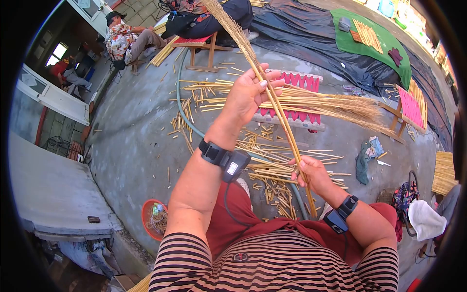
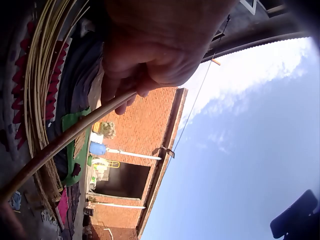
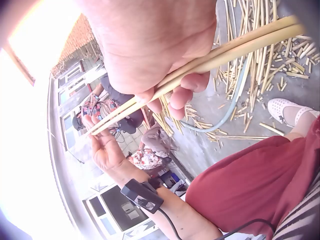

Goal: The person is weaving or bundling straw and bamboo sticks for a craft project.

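Two long straw-coloured stalks with a feathery top run diagonally between the hands. Up near that top, my left hand pinches them between thumb and fingers; the left wrist view shows its fingers bent at a stalk. Lower down, my right hand grips the stalks near their bare ends, and in the right wrist view its fingertips curl round the two stalks. Beneath them, a bundle of similar stalks lies across a pink-and-white rack.
Cut stalk pieces litter the concrete floor around a hose. An orange bucket stands at left. Small stools are at the back and right, near a seated person. Black sheeting and a green mat lie beyond.
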Demonstrator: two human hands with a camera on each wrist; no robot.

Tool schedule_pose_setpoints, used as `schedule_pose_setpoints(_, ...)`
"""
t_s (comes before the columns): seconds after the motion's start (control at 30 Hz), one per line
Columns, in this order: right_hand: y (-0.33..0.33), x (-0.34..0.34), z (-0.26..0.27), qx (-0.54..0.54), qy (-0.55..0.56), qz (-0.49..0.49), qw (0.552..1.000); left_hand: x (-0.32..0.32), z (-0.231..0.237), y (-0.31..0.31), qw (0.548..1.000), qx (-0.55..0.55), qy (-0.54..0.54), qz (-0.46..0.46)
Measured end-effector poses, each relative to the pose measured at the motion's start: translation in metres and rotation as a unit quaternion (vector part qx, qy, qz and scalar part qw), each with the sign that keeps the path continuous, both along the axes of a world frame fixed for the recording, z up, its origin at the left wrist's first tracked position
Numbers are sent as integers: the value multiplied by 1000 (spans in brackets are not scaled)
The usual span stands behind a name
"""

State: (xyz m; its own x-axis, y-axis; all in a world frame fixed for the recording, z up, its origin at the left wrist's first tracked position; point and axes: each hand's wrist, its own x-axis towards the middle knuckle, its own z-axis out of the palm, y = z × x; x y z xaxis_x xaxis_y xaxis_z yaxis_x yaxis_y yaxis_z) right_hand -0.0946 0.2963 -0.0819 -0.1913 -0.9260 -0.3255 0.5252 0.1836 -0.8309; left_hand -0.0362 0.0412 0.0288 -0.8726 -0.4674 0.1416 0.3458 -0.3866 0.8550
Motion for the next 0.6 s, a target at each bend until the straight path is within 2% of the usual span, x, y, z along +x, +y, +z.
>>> schedule_pose_setpoints(0.17,3,0,-2,13,7,-6,1000,1,-1,2,1000,9,-20,-22)
schedule_pose_setpoints(0.6,0,0,9,2,16,20,1000,-3,-4,-4,1000,15,-15,9)
